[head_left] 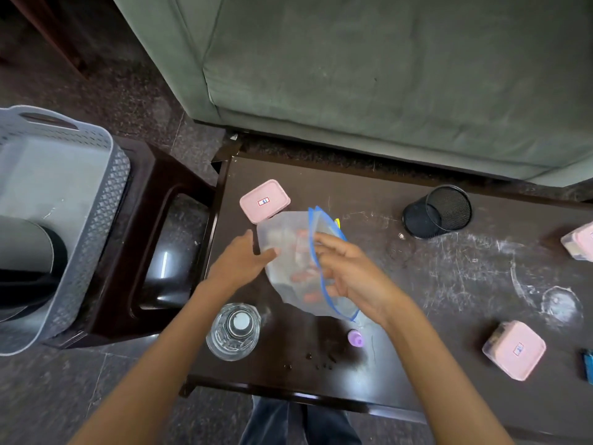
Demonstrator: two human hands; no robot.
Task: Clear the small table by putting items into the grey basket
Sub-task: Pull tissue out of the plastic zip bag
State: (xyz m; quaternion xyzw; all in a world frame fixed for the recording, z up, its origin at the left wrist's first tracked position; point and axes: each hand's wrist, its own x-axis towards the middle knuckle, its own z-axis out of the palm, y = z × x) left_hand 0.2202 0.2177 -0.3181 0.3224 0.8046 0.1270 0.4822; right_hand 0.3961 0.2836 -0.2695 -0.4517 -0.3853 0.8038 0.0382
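Observation:
A clear zip bag [288, 261] with a blue seal strip and reddish pieces inside is held above the dark small table [449, 300]. My right hand [349, 274] grips the bag at its blue-edged mouth. My left hand [244, 258] touches the bag's left side with the thumb against it. The grey perforated basket [96, 194] stands on a dark stool at the left, with a dark and pale item inside it.
On the table lie a pink-lidded box [264, 200] behind the bag, a second one [513, 350] at the right, a third [579, 240] at the far right edge, a tipped black mesh cup [438, 211], a clear water bottle [234, 330], a small purple cap [355, 338]. A green sofa [385, 75] stands behind.

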